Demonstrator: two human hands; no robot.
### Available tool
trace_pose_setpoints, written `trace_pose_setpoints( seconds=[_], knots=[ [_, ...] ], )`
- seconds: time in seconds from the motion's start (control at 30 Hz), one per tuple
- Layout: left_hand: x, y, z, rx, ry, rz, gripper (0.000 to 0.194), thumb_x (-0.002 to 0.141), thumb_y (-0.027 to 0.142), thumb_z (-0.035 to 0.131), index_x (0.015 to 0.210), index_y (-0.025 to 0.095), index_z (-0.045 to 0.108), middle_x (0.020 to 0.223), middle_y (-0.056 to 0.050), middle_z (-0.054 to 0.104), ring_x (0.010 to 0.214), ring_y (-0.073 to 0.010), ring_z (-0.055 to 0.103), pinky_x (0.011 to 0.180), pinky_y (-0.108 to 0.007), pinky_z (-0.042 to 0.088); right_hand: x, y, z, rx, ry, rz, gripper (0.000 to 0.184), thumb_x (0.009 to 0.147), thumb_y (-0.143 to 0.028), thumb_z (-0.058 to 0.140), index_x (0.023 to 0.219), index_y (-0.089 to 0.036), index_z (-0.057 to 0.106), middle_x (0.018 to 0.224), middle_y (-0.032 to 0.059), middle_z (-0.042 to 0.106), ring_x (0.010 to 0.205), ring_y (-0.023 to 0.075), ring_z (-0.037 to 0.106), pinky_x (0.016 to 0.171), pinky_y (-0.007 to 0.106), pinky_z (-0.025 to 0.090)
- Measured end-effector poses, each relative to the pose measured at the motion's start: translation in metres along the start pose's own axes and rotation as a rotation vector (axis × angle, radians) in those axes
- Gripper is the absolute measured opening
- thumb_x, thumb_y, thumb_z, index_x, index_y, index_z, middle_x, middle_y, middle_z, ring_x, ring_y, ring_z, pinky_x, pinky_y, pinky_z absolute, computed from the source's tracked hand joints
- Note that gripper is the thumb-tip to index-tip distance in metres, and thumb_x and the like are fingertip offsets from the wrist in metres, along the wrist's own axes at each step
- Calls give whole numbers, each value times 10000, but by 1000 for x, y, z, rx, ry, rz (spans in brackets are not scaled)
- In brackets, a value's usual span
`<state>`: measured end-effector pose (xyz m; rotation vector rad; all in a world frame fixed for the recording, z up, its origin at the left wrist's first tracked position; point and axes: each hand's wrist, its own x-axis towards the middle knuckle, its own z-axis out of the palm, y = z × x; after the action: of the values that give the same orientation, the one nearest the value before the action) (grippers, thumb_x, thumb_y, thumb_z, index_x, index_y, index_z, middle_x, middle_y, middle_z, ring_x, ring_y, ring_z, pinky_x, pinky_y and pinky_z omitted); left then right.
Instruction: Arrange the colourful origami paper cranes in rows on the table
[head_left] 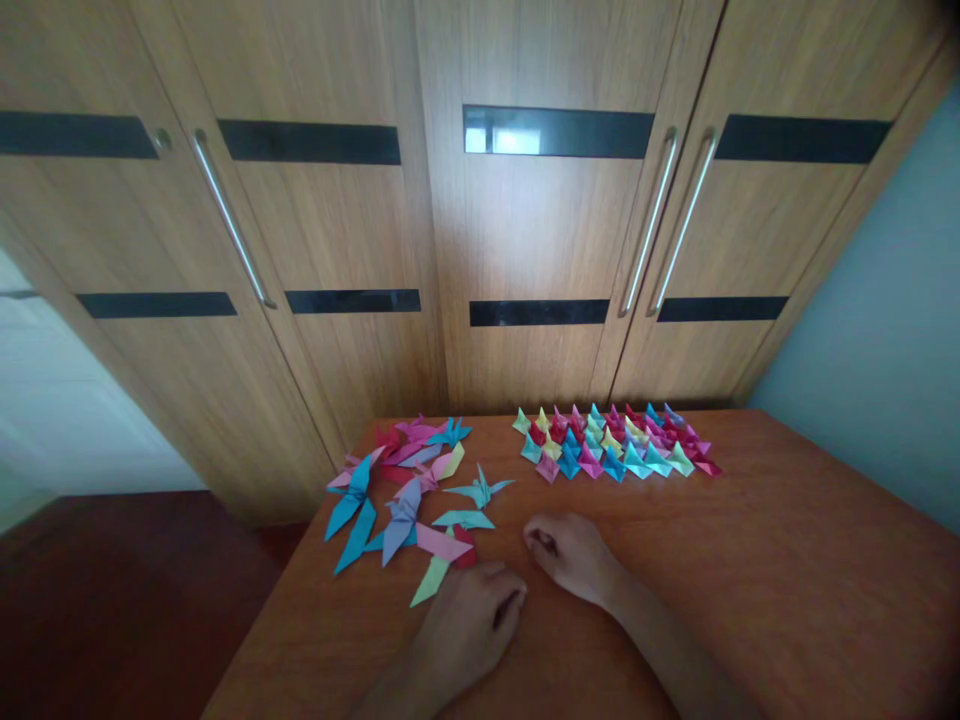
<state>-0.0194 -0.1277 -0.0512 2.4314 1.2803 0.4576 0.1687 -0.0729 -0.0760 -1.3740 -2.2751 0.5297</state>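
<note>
My left hand [476, 612] rests on the brown table as a loose fist, with nothing showing in its curled fingers. Just beyond it lie a pink paper piece [441, 543], a light green one [430, 582] and a red one [465, 548], parts of folded paper cranes. To the right, my right hand [574, 555] is also curled closed on the tabletop, and no object shows in it. Nearest to that hand are a pale blue paper crane [480, 488] and a flat light blue wing [465, 520].
A loose heap of origami cranes, including a blue one [352, 493] and a lavender one [403, 515], covers the table's left part. Small folded paper pieces [615, 445] stand in close rows at the back. Behind the table [787, 580] rises a wooden wardrobe [525, 230] with metal handles.
</note>
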Motion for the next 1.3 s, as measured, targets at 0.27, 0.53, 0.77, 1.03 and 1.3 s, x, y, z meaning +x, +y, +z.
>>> trace_pose_setpoints(
  seconds=[0.27, 0.53, 0.77, 1.03, 1.3],
  knots=[
    [2, -15, -9, 43, 97, -57, 216, 855, 159, 416, 832, 226, 620, 826, -20, 624, 779, -165, 580, 668, -242, 410, 1, 5, 7, 18, 52, 63, 181, 817, -261, 459, 800, -222, 635, 620, -22, 591, 580, 111, 526, 562, 208, 298],
    [17, -54, -46, 237, 409, -232, 250, 857, 193, 441, 1068, 216, 574, 1127, -67, 556, 1002, -205, 544, 846, -320, 438, 6, 13, 10, 139, 132, 63, 186, 814, -267, 471, 791, -210, 647, 593, -24, 573, 548, 113, 514, 539, 213, 318],
    [43, -54, -54, 392, 207, -272, 286, 835, 186, 459, 1104, 221, 551, 1235, -103, 479, 981, -238, 565, 715, -321, 463, 9, 17, 12, 316, 202, 86, 192, 820, -292, 482, 777, -192, 640, 541, -27, 559, 521, 121, 511, 526, 218, 350],
    [53, -69, -46, 402, 229, -281, 212, 863, 182, 416, 888, 195, 626, 944, -85, 616, 900, -240, 590, 719, -335, 450, 8, 18, 9, 413, 232, 102, 218, 830, -344, 488, 757, -187, 622, 546, -21, 579, 528, 121, 536, 549, 226, 384],
    [40, -45, -34, 302, 531, 114, 182, 865, 160, 483, 941, 212, 640, 985, -43, 644, 926, -196, 540, 832, -332, 423, 6, 17, -1, 892, 254, 219, 460, 816, -593, 454, 1002, -191, 575, 726, 24, 641, 515, 113, 500, 456, 220, 350]
  ],
)
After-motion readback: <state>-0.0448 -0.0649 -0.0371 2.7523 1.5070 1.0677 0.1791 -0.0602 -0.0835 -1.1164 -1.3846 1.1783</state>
